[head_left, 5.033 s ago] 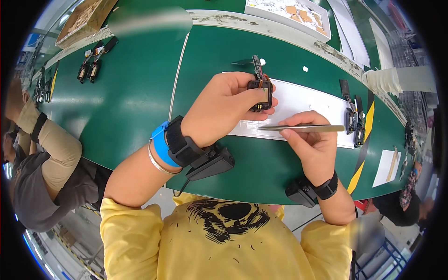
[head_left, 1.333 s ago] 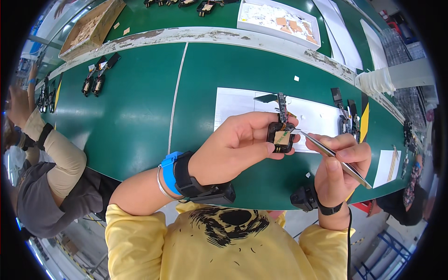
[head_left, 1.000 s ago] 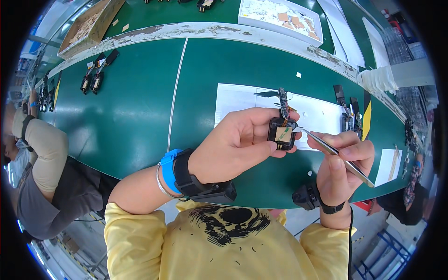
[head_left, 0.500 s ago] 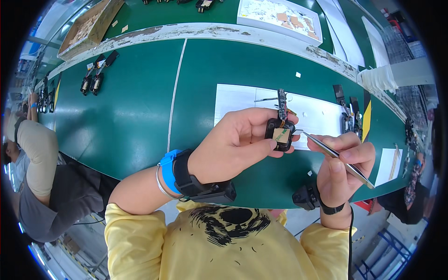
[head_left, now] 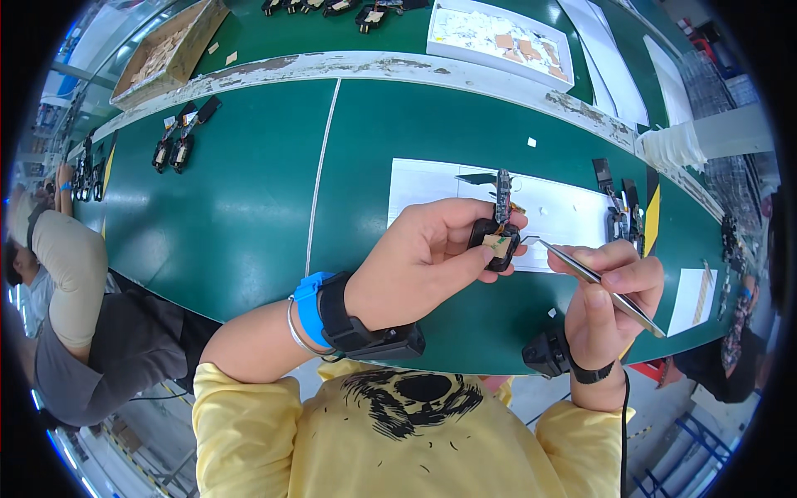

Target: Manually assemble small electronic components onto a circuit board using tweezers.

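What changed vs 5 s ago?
Left hand carried the electronic module rightward and nearer the body. Right hand swung the tweezers from near level over the white sheet to a slant, tips now beside the module's right edge. Neither hand let go or took anything new. Unchanged: two similar modules at left, white scrap box.

Loads of room on the table (head_left: 228, 220) left of the left hand (head_left: 422, 264); rightward it's tweezers (head_left: 610, 293), then black gadgets (head_left: 615, 222) in the way, plus a ledge (head_left: 374, 64) across the back.
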Demonstrator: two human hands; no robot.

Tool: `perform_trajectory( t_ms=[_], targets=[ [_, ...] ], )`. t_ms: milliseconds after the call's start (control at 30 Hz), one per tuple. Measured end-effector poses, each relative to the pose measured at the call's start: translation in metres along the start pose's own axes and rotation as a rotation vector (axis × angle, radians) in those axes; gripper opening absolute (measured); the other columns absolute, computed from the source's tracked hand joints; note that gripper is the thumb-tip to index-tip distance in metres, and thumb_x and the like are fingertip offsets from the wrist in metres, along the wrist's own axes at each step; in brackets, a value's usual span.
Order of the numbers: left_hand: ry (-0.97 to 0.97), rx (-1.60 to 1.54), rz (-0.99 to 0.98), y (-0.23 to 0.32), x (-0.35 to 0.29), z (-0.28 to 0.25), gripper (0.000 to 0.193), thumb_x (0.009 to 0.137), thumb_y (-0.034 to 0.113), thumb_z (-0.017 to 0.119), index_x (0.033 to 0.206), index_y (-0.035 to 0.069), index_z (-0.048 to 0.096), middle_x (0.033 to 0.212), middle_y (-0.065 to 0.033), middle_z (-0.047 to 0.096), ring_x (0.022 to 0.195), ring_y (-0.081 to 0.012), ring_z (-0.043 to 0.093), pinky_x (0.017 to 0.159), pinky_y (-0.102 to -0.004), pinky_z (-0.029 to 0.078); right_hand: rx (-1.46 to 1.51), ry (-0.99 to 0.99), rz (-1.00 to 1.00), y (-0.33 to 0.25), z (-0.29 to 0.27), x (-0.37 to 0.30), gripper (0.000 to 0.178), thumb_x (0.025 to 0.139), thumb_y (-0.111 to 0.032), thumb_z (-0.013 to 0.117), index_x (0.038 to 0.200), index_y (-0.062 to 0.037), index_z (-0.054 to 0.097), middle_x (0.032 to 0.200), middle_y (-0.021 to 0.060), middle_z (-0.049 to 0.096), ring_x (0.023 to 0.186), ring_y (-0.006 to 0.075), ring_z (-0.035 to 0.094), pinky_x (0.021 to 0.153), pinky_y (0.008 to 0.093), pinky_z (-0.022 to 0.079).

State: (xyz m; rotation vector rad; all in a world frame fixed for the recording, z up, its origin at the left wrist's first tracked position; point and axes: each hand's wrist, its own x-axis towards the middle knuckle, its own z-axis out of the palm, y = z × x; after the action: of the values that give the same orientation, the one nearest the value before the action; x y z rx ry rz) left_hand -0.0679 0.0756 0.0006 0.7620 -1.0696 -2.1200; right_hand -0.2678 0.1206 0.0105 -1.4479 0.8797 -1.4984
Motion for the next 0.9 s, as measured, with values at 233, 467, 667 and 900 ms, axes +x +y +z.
perform_trajectory(
  t_ms=[233,467,667,900],
  targets=[
    [0.026,0.022,0.066,-0.003,0.001,0.0,0.034,0.086,-0.009,0.043,0.119,-0.005,0.047,0.118,-0.0124,0.054,0.098,-0.0201,0.059,0.084,-0.0288,0.049,-0.014,0.006,-0.011,0.001,0.0,0.001,0.017,0.083,-0.004,0.058,0.09,-0.0025,0.042,0.09,0.0178,0.055,0.085,0.0283,0.062,0.08,0.0453,0.052],
    [0.019,0.151,0.215,-0.008,0.001,-0.002,0.034,0.085,-0.012,0.042,0.118,-0.005,0.049,0.12,-0.0134,0.053,0.105,-0.0208,0.056,0.088,-0.0304,0.047,-0.055,0.091,-0.05,0.001,-0.007,0.007,0.016,0.082,-0.004,0.057,0.09,-0.0018,0.043,0.09,0.0172,0.056,0.084,0.0277,0.062,0.079,0.043,0.053],
    [0.046,0.138,0.211,-0.007,-0.001,-0.002,0.035,0.085,-0.012,0.043,0.118,-0.006,0.048,0.12,-0.0138,0.053,0.105,-0.0203,0.056,0.088,-0.0307,0.047,-0.201,0.1,0.161,0.005,-0.02,0.015,0.013,0.079,0.001,0.056,0.087,-0.0009,0.046,0.089,0.0158,0.057,0.082,0.0251,0.062,0.078,0.0391,0.052],
    [0.078,0.016,0.083,-0.004,0.0,-0.003,0.036,0.086,-0.008,0.045,0.122,-0.004,0.045,0.118,-0.0131,0.054,0.102,-0.0192,0.057,0.087,-0.0303,0.048,-0.389,-0.232,0.432,0.007,-0.004,0.016,0.008,0.076,0.005,0.056,0.081,0.0004,0.052,0.086,0.011,0.059,0.079,0.0175,0.06,0.073,0.0283,0.049]
  ],
)
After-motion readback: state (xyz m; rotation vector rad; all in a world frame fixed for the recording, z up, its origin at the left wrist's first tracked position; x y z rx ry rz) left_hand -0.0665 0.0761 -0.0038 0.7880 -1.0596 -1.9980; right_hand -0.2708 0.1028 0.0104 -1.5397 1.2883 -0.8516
